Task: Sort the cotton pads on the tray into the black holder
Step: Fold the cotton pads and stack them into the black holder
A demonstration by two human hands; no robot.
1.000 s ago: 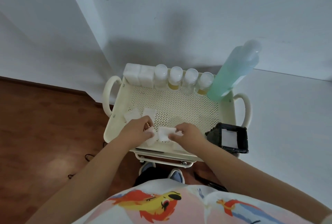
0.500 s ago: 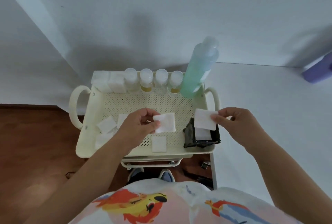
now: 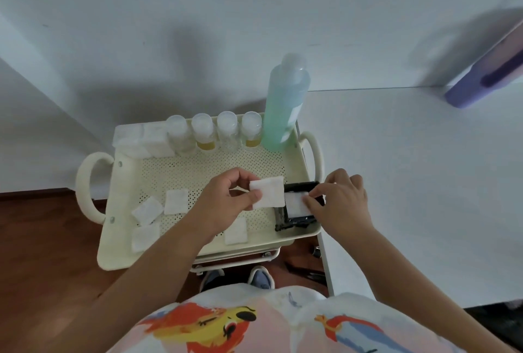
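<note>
At the left of the frame a cream perforated metal tray [image 3: 124, 183] with looped handles sits over a dark wooden floor [image 3: 42, 239]. On its left part lie three loose square white cotton pads: one tilted [image 3: 147, 210], one just right of it [image 3: 176, 201], and one below them near the front rim [image 3: 145, 236]. Along the tray's far edge, from left to right, stand a stack of white pads [image 3: 141, 140], four small clear bottles with frosted caps [image 3: 215, 132], two of them holding yellow liquid, and a tall clear bottle of pale green liquid [image 3: 285, 106]. In the middle, the left hand [image 3: 226, 205] hovers above the tray, thumb and forefinger pinched on the left edge of a square white cotton pad [image 3: 268, 192], its other fingers curled. Below that hand another loose white pad [image 3: 236, 231] rests on the tray floor. Right of centre, the square black holder [image 3: 283, 221] stands in the tray's lower right corner, with a white pad inside it [image 3: 294, 205]. The right hand [image 3: 339, 205] reaches over the holder from the right, fingers bent down, fingertips pressing on that pad. Further right stretches a white bench [image 3: 410, 183], and at the upper right edge a lilac object [image 3: 486, 72] is partly cut off.
</note>
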